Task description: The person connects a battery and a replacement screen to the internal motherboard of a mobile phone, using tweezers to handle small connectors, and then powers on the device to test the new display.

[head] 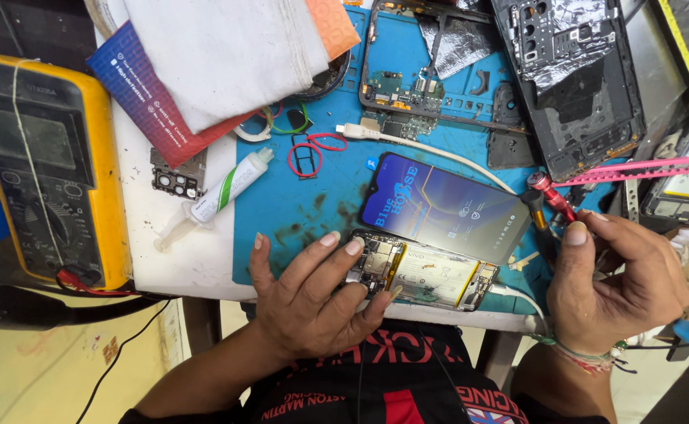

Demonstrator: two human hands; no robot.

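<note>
Left hand pressed flat, fingers spread, on the near end of an opened phone at the mat's six-o'clock edge; fingertips resting on its circuit board, thumb against the lower rim, nothing clasped. Phone lying back-off, pale battery exposed, lit screen folded out toward twelve o'clock and resting on the blue mat. Right hand at three o'clock of the phone, fingers curled loosely round a red-tipped screwdriver, thumb and forefinger pinching its shaft, tip pointing down beside the screen's right edge. White cable trailing from eleven o'clock across to the phone's right end.

Likely risks, judged from this layout: screen hanging only by its ribbon, so a nudge from the screwdriver hand could strain or tear it; phone near the table's edge, so lifted pressure from the left palm could let it slide off; metal tip close to a bare battery and live board, inviting a short or puncture. Syringe at ten o'clock, yellow meter at nine, second stripped phone frame at one o'clock, all well apart.
</note>
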